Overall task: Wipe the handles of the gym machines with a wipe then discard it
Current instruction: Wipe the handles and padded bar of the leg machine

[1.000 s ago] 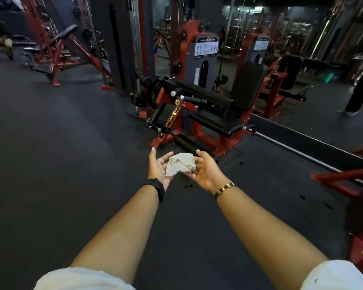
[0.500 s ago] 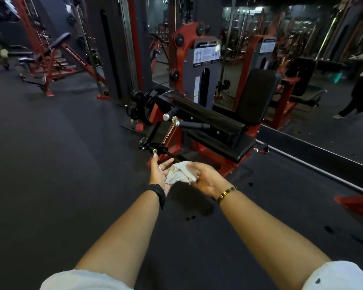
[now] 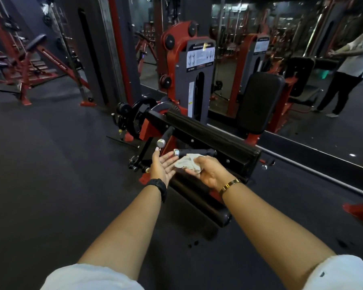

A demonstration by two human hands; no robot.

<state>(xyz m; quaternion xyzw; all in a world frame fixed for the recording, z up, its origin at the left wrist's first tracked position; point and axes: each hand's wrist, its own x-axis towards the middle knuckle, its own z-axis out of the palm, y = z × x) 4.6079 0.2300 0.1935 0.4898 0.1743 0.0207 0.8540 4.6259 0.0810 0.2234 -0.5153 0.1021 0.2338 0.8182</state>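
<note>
Landmark: red-and-black seated gym machine (image 3: 199, 130), mid-frame.

Far left of the machine: red steel incline bench with black pad (image 3: 33, 41), standing on the dark rubber floor (image 3: 50, 174).

At the machine's near-left corner: left hand (image 3: 161, 167), black wristband (image 3: 158, 184) on the wrist. Palm was turned right, fingers straight and spread, gripping nothing. Fingertips were just beside the machine's two black chrome-capped handles: upper handle (image 3: 166, 135) angled toward the camera, lower handle (image 3: 196, 152) roughly level.

Crumpled white wipe (image 3: 187, 163) sat just in front of the lower handle; contact with it, couldn't tell. Wipe's left edge met the left hand's fingers. The rest lay in the right hand (image 3: 211, 172), palm up, fingers curled under the wipe and holding it. Gold bangle (image 3: 230, 184) on that wrist. Forearms bare, white sleeves (image 3: 88, 277) at frame bottom.

Behind the handles: the machine's grey weight-stack tower with white instruction placard (image 3: 199, 57). On the machine's right side: its black back pad (image 3: 260, 101).

Behind the machine, right: wall mirror (image 3: 323, 130). Far right of the machine: person in white top and dark trousers (image 3: 352, 65); reflection or not, couldn't tell.
</note>
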